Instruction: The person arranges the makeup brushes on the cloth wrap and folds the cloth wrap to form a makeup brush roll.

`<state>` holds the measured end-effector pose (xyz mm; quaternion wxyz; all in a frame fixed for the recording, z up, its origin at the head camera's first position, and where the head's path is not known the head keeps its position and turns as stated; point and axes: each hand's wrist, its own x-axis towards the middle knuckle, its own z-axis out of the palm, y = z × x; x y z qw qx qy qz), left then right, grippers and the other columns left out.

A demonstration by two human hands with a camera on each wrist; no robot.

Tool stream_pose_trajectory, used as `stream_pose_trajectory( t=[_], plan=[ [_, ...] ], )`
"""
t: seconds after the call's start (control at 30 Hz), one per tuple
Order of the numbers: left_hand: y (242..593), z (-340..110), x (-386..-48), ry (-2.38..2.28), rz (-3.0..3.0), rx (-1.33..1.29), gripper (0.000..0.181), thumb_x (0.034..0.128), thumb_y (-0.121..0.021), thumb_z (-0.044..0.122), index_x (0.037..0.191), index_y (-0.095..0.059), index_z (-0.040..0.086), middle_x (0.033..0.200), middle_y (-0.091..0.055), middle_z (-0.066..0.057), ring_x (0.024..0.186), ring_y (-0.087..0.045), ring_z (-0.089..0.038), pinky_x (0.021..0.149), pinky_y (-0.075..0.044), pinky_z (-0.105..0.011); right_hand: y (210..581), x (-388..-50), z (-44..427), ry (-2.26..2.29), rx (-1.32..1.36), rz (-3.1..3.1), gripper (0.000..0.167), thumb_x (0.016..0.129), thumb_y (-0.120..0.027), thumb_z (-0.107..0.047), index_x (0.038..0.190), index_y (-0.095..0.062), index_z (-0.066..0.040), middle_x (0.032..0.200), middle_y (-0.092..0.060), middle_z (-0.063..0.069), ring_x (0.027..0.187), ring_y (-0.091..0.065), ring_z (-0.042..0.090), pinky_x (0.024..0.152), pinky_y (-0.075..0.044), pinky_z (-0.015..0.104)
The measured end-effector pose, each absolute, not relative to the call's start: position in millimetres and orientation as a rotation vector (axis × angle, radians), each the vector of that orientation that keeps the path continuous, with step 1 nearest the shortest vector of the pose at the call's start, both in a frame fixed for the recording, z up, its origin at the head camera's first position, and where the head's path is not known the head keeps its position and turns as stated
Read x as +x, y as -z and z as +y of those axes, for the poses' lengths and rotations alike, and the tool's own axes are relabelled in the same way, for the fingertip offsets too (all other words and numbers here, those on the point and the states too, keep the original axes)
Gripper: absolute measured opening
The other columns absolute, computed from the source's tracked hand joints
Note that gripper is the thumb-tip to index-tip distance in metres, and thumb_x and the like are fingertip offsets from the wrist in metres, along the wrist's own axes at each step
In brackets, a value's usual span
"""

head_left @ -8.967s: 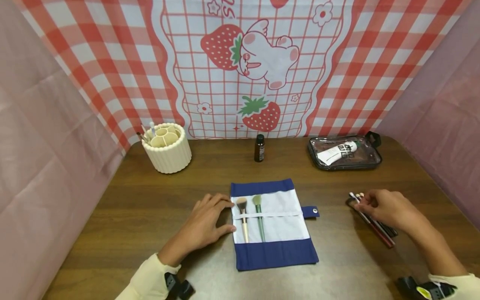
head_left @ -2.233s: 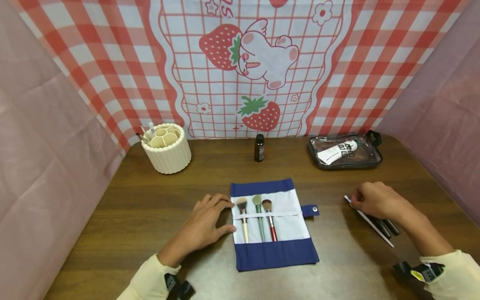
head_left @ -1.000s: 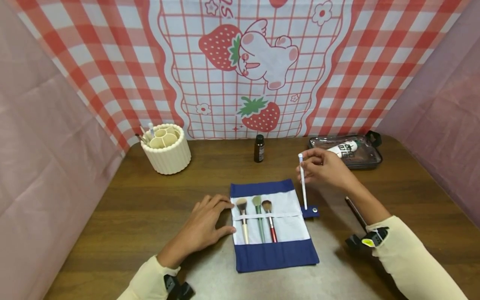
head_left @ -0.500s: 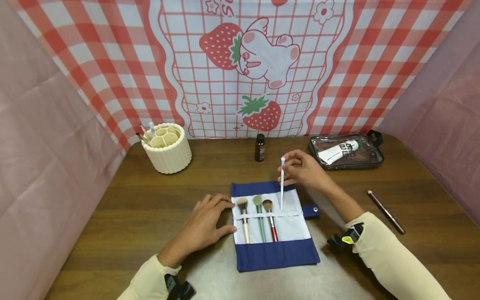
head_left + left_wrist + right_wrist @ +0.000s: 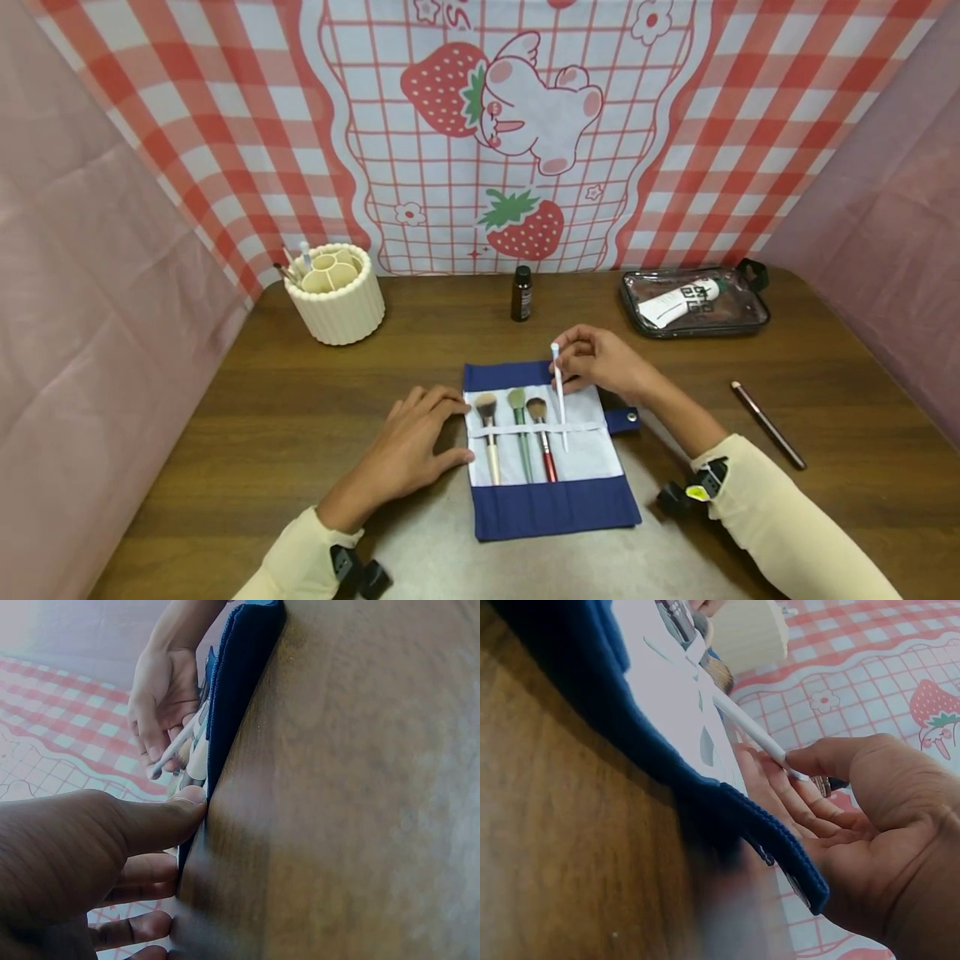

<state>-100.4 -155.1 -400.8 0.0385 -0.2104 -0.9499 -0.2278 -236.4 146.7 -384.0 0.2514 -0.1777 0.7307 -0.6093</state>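
Observation:
A blue-and-white brush roll lies unfolded on the table, with three makeup brushes under its white elastic band: one with a cream handle, a green one and a red-handled one. My right hand pinches a slim white brush near its upper end. The white brush's lower end passes under the band, right of the red-handled brush. My left hand rests at the roll's left edge, and its thumb touches that edge in the left wrist view.
A dark slim brush lies on the table to the right. Along the back stand a cream ribbed holder with several brushes, a small dark bottle and a clear pouch containing a white tube. The roll's snap tab sticks out rightward.
The red-handled brush has been put under the band. My right hand has since brought the white brush from the right side and slid its lower end under the band. My left hand has stayed.

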Motion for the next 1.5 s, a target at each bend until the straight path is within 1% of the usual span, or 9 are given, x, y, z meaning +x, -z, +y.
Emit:
stream_pose_trajectory(
  t=[0.23, 0.4, 0.5, 0.67, 0.87, 0.97, 1.23, 1.33, 1.5],
  plan=[
    [401, -155, -101, 0.699, -2.886, -0.666, 0.058, 0.0822, -0.082, 0.044, 0.127, -0.066, 0.010, 0.132, -0.057, -0.004, 0.116, -0.050, -0.026, 0.090, -0.040, -0.046, 381, -227, 151, 1.468, -0.552, 2.034, 0.023, 0.097, -0.057, 0.003, 0.118, -0.051, 0.011, 0.096, -0.065, 0.022, 0.077, -0.066, 0.028, 0.069, -0.058, 0.039],
    [402, -155, -101, 0.686, -2.880, -0.676, 0.058, 0.0821, -0.082, 0.043, 0.126, -0.066, 0.010, 0.131, -0.057, -0.003, 0.115, -0.050, -0.026, 0.089, -0.040, -0.045, 379, -220, 156, 1.314, -0.654, 2.110, 0.020, 0.097, -0.060, -0.001, 0.113, -0.055, 0.010, 0.093, -0.066, 0.017, 0.073, -0.063, 0.024, 0.062, -0.054, 0.033],
    [401, -155, -101, 0.687, -2.879, -0.677, 0.057, 0.0823, -0.082, 0.043, 0.126, -0.066, 0.010, 0.131, -0.057, -0.003, 0.115, -0.050, -0.026, 0.089, -0.040, -0.045, 378, -215, 157, 1.203, -0.736, 2.197, 0.019, 0.095, -0.065, -0.006, 0.109, -0.059, 0.005, 0.089, -0.065, 0.012, 0.072, -0.059, 0.020, 0.059, -0.050, 0.029],
    [401, -156, -101, 0.690, -2.884, -0.674, 0.057, 0.0826, -0.082, 0.043, 0.127, -0.066, 0.010, 0.131, -0.057, -0.004, 0.115, -0.050, -0.026, 0.090, -0.040, -0.046, 374, -208, 157, 0.988, -0.877, 2.334, 0.019, 0.092, -0.073, -0.015, 0.104, -0.063, -0.003, 0.080, -0.062, 0.001, 0.070, -0.056, 0.014, 0.059, -0.045, 0.026],
    [401, -155, -101, 0.688, -2.899, -0.661, 0.058, 0.0830, -0.081, 0.044, 0.127, -0.066, 0.011, 0.132, -0.057, -0.003, 0.116, -0.049, -0.026, 0.090, -0.040, -0.045, 367, -203, 163, 0.830, -1.005, 2.400, 0.016, 0.099, -0.066, -0.023, 0.109, -0.067, -0.011, 0.082, -0.062, -0.005, 0.070, -0.054, 0.011, 0.062, -0.045, 0.027],
    [401, -156, -101, 0.681, -2.901, -0.660, 0.057, 0.0828, -0.081, 0.044, 0.127, -0.066, 0.011, 0.132, -0.057, -0.003, 0.116, -0.049, -0.025, 0.090, -0.040, -0.045, 360, -201, 169, 0.801, -1.035, 2.465, 0.017, 0.101, -0.063, -0.024, 0.112, -0.068, -0.012, 0.084, -0.063, -0.005, 0.071, -0.056, 0.010, 0.062, -0.047, 0.028],
    [401, -155, -101, 0.692, -2.903, -0.648, 0.057, 0.0823, -0.082, 0.044, 0.127, -0.066, 0.011, 0.132, -0.057, -0.003, 0.117, -0.049, -0.025, 0.090, -0.040, -0.044, 341, -201, 200, 0.707, -0.946, 2.779, 0.017, 0.099, -0.065, -0.022, 0.108, -0.070, -0.008, 0.087, -0.067, -0.005, 0.078, -0.061, 0.010, 0.067, -0.050, 0.034],
    [401, -155, -101, 0.695, -2.908, -0.650, 0.058, 0.0821, -0.082, 0.044, 0.127, -0.066, 0.011, 0.132, -0.057, -0.003, 0.116, -0.049, -0.025, 0.090, -0.040, -0.044, 336, -200, 218, 0.580, -0.871, 2.875, 0.017, 0.098, -0.066, -0.022, 0.104, -0.068, -0.006, 0.084, -0.065, -0.003, 0.073, -0.059, 0.011, 0.064, -0.048, 0.035],
    [401, -155, -100, 0.699, -2.910, -0.650, 0.058, 0.0824, -0.082, 0.043, 0.127, -0.066, 0.011, 0.133, -0.057, -0.003, 0.117, -0.049, -0.025, 0.089, -0.040, -0.044, 334, -198, 244, 0.359, -0.694, 2.951, 0.017, 0.093, -0.070, -0.026, 0.093, -0.063, -0.010, 0.076, -0.057, -0.003, 0.066, -0.051, 0.014, 0.058, -0.042, 0.036]
  ],
)
